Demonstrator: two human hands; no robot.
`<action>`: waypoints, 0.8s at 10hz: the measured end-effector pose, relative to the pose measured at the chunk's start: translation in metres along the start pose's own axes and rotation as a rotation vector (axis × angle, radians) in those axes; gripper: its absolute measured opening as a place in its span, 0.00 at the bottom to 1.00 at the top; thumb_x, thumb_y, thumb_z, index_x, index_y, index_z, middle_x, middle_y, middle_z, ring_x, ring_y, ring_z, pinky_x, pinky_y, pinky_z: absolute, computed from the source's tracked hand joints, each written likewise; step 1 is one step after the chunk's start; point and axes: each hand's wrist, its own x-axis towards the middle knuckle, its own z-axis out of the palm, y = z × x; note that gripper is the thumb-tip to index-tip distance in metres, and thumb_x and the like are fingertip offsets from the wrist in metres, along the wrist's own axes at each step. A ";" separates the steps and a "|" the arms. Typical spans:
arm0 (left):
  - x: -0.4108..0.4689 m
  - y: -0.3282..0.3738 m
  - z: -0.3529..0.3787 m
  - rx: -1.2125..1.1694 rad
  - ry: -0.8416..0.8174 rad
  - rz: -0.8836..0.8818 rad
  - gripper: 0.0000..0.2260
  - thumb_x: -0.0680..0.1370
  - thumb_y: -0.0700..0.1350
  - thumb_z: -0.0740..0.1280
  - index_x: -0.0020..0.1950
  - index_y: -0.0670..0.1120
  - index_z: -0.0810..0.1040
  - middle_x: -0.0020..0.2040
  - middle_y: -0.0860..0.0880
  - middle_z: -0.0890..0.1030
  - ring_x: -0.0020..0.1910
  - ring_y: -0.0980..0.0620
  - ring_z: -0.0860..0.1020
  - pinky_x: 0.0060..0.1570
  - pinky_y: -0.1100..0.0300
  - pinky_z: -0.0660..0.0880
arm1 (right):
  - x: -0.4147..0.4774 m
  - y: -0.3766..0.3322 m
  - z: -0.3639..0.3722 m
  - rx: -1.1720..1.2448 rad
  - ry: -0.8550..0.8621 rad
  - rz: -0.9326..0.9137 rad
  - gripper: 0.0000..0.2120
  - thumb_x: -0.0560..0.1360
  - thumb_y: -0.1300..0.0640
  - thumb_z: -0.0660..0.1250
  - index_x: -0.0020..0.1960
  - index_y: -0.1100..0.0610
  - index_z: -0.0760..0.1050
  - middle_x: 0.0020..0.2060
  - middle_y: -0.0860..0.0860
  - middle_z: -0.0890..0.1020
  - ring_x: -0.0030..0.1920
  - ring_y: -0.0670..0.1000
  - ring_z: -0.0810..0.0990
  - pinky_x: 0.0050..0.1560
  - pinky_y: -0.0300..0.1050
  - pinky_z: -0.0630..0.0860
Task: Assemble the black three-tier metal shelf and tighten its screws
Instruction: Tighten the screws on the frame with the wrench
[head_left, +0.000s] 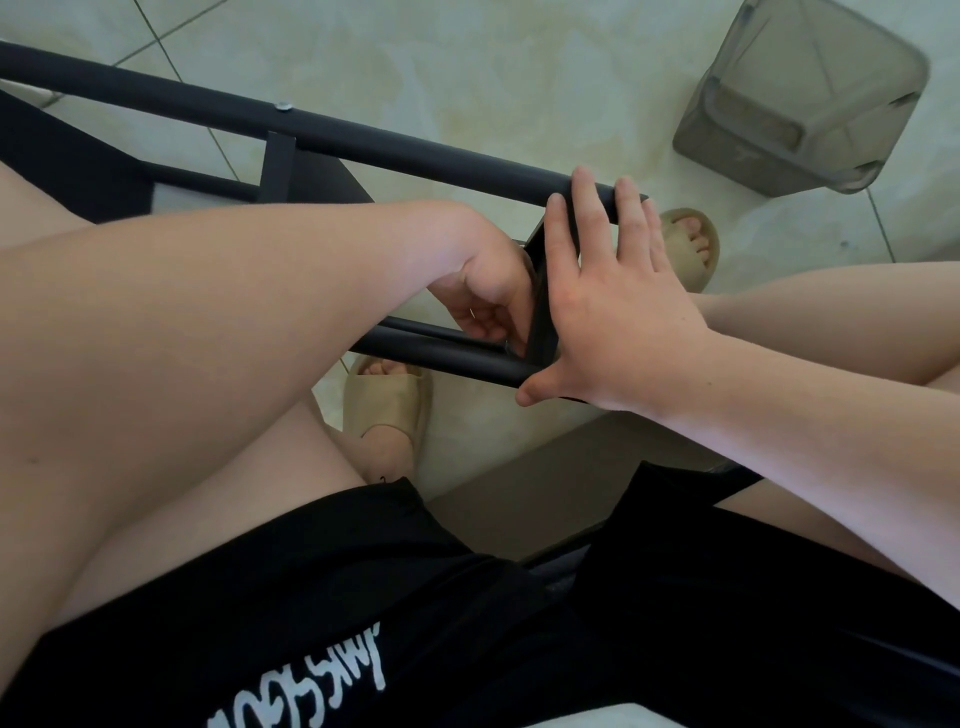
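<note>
The black metal shelf frame (363, 140) lies on its side across the tiled floor, one long tube running from the upper left to the centre, with a silver screw head (283, 107) on it. A second tube (436, 353) runs lower, joined by a flat end bracket (543, 312). My right hand (613, 306) lies flat with straight fingers over that bracket and both tube ends. My left hand (493, 296) reaches under the frame behind the bracket, fingers curled; what it holds is hidden.
A grey plastic bin (800, 98) lies tipped over at the upper right. My feet in beige slippers (389, 405) stand on the pale tiles (467, 67) under and beyond the frame. A black shelf panel (78, 156) sits at the left.
</note>
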 end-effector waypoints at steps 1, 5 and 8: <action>-0.001 0.001 0.000 -0.010 -0.013 0.009 0.07 0.76 0.34 0.69 0.53 0.42 0.80 0.39 0.48 0.81 0.35 0.54 0.75 0.40 0.62 0.74 | 0.000 0.000 0.000 0.003 -0.005 0.002 0.74 0.58 0.25 0.75 0.80 0.64 0.35 0.79 0.63 0.35 0.78 0.72 0.37 0.78 0.64 0.38; -0.003 -0.001 -0.003 0.017 0.011 -0.004 0.12 0.76 0.37 0.70 0.60 0.41 0.81 0.47 0.47 0.82 0.37 0.52 0.74 0.45 0.59 0.75 | 0.000 -0.001 -0.001 0.010 -0.006 0.005 0.75 0.58 0.26 0.75 0.80 0.64 0.35 0.79 0.64 0.35 0.78 0.72 0.37 0.78 0.64 0.38; -0.003 0.001 0.000 0.009 -0.006 -0.009 0.07 0.77 0.36 0.69 0.54 0.42 0.81 0.43 0.47 0.82 0.35 0.53 0.73 0.42 0.61 0.73 | 0.000 -0.001 -0.001 0.003 -0.001 0.002 0.74 0.58 0.25 0.75 0.80 0.64 0.35 0.79 0.64 0.35 0.78 0.72 0.38 0.78 0.65 0.39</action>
